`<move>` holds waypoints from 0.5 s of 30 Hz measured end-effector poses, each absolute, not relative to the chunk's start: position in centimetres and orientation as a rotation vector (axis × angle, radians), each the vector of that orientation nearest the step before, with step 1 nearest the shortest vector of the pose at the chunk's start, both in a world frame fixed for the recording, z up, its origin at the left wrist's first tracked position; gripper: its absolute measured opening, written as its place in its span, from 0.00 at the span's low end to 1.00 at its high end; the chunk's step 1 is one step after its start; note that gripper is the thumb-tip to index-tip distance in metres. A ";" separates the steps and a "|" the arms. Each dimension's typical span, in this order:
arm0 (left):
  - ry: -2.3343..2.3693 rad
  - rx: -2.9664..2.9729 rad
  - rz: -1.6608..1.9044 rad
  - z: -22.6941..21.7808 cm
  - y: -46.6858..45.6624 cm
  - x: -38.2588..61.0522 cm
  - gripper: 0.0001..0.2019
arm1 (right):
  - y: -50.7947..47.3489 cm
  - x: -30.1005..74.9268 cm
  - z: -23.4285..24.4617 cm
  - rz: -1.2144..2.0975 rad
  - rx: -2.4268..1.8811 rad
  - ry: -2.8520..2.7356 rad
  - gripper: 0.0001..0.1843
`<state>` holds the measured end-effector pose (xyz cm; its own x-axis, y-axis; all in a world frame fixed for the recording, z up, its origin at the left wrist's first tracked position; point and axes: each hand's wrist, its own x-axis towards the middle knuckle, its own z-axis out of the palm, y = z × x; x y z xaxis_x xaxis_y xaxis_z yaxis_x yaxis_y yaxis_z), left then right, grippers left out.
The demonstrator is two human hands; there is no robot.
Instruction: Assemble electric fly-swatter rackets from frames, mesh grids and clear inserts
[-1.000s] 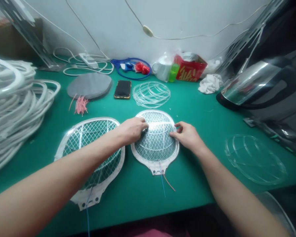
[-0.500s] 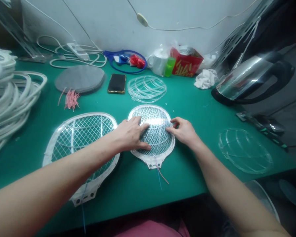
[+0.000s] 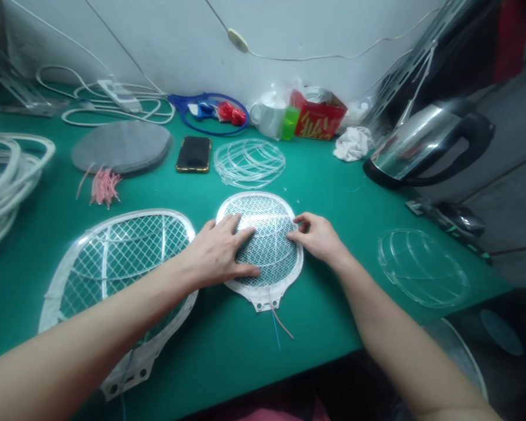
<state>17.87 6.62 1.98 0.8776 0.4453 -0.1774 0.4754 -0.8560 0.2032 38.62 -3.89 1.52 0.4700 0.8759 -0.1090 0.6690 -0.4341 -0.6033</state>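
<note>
Since the earlier view, the left hand [image 3: 214, 251] has spread flatter, both hands [image 3: 313, 237] apart and resting on one mesh swatter [image 3: 272, 234] on the worktop [image 3: 333, 310], a second swatter [image 3: 123, 263] just beside it, two clear plastic grids [image 3: 249, 164] nearby

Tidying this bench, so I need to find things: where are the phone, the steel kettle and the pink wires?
phone [image 3: 193, 154], head view, on its dark front face
steel kettle [image 3: 414, 142], head view, on its shiny body
pink wires [image 3: 104, 188], head view, on the middle of the bundle
</note>
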 end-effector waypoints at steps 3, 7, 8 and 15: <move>0.701 2.812 -0.170 1.9 6.5 18.0 0.44 | -4.0 38.8 1.5 0.546 -2.234 -1.338 0.16; 0.692 2.815 -0.160 1.8 6.4 17.9 0.44 | -4.1 39.1 1.7 0.671 -2.195 -1.339 0.18; 0.695 2.814 -0.161 1.7 6.5 17.8 0.44 | -4.0 39.1 1.7 0.683 -2.189 -1.329 0.19; 0.682 2.760 -0.246 1.9 7.7 17.3 0.39 | -4.6 38.7 2.6 0.654 -2.213 -1.329 0.19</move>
<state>17.30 7.66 1.95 0.8734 0.4285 -0.2314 0.4775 -0.8467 0.2345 38.74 -4.57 2.63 0.4158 0.8962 -0.1549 0.6699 -0.4170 -0.6142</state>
